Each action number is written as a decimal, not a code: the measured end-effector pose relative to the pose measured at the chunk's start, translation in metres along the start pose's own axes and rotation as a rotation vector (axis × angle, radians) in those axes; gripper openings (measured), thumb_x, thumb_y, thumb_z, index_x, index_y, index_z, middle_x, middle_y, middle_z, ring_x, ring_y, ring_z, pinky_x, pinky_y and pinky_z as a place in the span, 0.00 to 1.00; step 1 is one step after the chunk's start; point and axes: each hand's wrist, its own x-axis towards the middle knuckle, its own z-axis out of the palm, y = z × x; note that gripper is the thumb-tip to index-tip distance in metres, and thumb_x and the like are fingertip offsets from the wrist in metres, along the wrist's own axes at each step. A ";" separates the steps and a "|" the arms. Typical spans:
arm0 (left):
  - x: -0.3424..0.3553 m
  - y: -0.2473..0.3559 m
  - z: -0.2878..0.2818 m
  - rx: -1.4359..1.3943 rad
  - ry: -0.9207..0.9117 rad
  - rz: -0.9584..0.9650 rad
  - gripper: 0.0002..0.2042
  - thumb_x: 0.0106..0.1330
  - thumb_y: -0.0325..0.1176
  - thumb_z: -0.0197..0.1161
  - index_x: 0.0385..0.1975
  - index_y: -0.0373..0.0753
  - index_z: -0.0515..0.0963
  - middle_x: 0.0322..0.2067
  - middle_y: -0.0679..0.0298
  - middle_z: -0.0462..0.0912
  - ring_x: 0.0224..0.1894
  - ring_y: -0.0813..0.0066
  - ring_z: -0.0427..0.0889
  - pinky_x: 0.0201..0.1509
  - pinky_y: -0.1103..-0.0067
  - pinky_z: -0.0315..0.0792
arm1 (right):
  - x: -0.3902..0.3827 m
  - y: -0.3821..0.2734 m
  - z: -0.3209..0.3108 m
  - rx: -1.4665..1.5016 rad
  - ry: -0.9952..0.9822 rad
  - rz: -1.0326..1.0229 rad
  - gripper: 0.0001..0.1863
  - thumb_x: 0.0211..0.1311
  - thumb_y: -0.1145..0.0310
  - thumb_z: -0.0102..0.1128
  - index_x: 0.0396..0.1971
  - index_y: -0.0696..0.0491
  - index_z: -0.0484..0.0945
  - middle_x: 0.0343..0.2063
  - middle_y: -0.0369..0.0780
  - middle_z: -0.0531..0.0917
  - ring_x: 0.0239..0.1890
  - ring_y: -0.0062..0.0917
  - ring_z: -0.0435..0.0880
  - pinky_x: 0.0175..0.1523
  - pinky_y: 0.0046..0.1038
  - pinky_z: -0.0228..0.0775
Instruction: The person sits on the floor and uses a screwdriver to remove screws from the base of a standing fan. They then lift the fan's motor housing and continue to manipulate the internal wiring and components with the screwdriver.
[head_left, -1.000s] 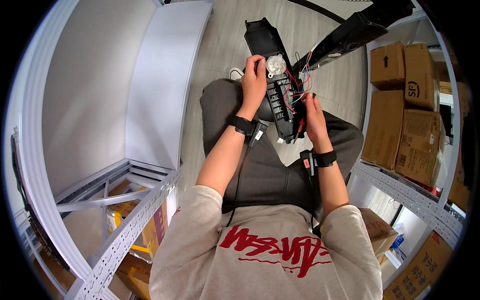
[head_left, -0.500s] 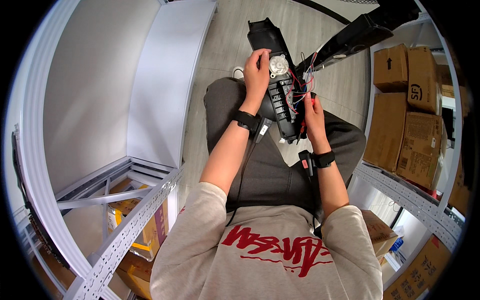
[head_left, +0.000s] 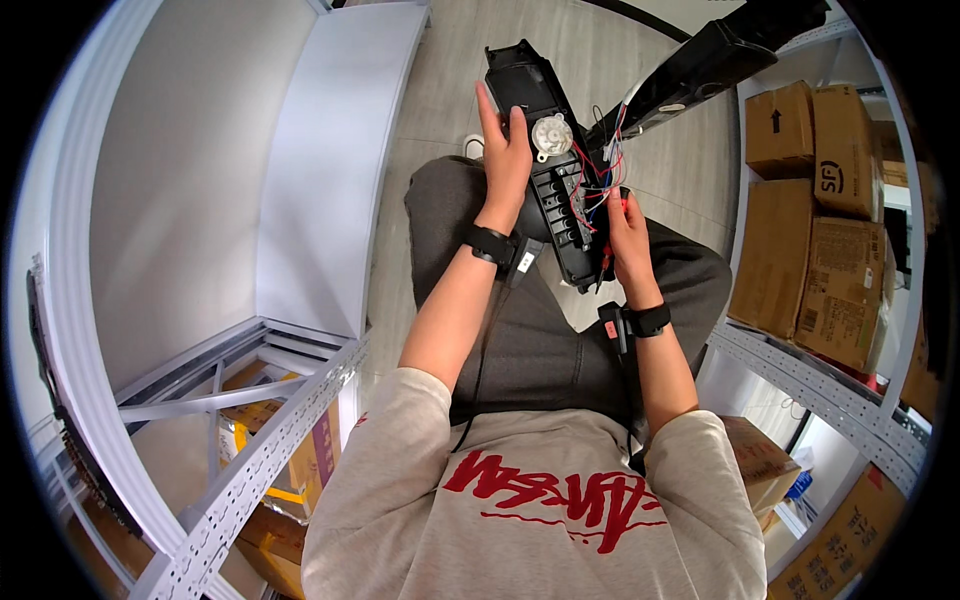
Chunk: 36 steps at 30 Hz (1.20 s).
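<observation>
Presently, the left hand (head_left: pixel 508 163) spreads, fingers parted, against the black casing (head_left: pixel 527 88); the right hand (head_left: pixel 629 238) grips a red-and-black tool (head_left: pixel 606 257).

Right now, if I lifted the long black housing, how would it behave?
The black housing is probably stiff: its long body shows no sag. The thin, looping wires look floppy and could snag. They seem to run toward the black column, so lifting far might tug them.

Metal shelf (head_left: pixel 800 385), brn cardbd bxs (head_left: pixel 770 250) atop
</observation>
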 end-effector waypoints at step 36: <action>-0.013 -0.009 -0.002 -0.253 0.001 -0.134 0.23 0.57 0.33 0.69 0.49 0.34 0.68 0.44 0.60 0.77 0.45 0.74 0.77 0.50 0.78 0.71 | 0.001 -0.168 0.027 -0.535 0.117 -0.715 0.10 0.56 0.66 0.68 0.35 0.54 0.83 0.26 0.37 0.81 0.24 0.19 0.78 0.29 0.19 0.68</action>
